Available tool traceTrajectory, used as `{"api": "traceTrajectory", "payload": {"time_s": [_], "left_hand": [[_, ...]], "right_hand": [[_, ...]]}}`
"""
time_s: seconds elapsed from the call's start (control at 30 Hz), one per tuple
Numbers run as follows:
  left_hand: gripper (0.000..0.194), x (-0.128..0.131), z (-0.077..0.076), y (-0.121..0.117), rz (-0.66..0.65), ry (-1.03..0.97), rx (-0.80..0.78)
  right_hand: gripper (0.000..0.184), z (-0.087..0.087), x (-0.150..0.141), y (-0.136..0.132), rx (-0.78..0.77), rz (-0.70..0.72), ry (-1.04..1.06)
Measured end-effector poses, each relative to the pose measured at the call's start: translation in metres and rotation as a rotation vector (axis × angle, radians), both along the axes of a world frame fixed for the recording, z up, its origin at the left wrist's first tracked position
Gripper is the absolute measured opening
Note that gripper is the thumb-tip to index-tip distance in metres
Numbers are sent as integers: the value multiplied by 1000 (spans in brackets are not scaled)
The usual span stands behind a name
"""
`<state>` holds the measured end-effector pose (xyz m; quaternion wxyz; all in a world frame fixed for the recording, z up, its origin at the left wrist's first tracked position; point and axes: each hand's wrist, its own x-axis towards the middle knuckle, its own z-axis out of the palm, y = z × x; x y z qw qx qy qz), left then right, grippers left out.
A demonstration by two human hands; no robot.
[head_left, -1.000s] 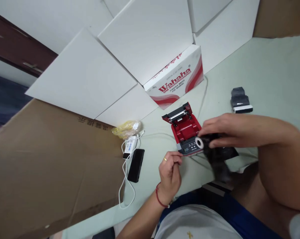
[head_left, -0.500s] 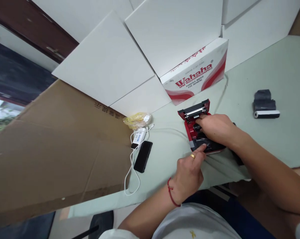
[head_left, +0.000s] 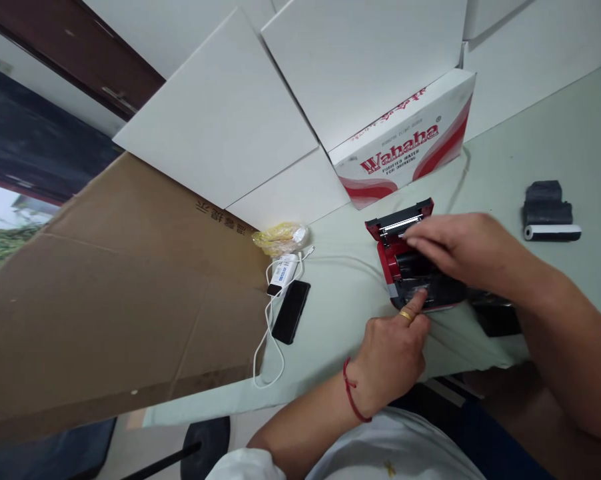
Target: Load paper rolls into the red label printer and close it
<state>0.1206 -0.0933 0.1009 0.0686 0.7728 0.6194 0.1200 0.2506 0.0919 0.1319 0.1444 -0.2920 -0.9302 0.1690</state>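
Note:
A small red printer (head_left: 389,259) stands on the pale green table (head_left: 340,313) with its lid (head_left: 398,223) up. A black paper roll (head_left: 414,264) lies in its bay. My right hand (head_left: 460,247) reaches over the bay, fingers stretched flat towards the lid and above the roll. My left hand (head_left: 393,350), with a ring and a red wrist cord, is curled; one fingertip presses on the printer's front edge where a dark strip lies. Nothing shows inside its fingers.
A second black roll with a white end (head_left: 550,215) lies at the right. A Wahaha carton (head_left: 405,147) and white boards (head_left: 220,127) stand behind. A phone (head_left: 290,311), white charger (head_left: 283,273), yellow bag (head_left: 280,237) and large cardboard (head_left: 105,300) are left. A black object (head_left: 495,319) lies under my right forearm.
My right hand carried the black roll down into the printer's bay and now lies stretched over it. My left hand moved forward onto the printer's front edge.

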Motion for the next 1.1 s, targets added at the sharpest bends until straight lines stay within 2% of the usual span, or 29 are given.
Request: {"api": "traceTrajectory", "payload": {"time_s": [0.1,0.2,0.3,0.43,0.6,0.73,0.9,1.1], "left_hand": [[28,5,8,1,-11,69,-91],[30,11,17,1,-12,119,-218],[30,14,23,0,-6,136,-292],[27,15,24,-2,2,137,-308],[29,14,23,1,-7,134,-338],[27,13,26,4,-1,112,-377],[24,11,26,8,-10,54,-347],[26,-1,24,-1,14,-156,-121]], "right_hand": [[52,-3,6,11,185,-86,208],[55,-16,1,21,229,-46,215],[48,-21,5,16,226,-25,98],[35,-13,22,-8,179,-20,-203],[46,0,20,-35,26,-31,-490],[44,6,10,-44,22,-46,-506],[41,2,12,-42,-7,-52,-489],[42,-10,18,-55,114,-58,-353]]}}
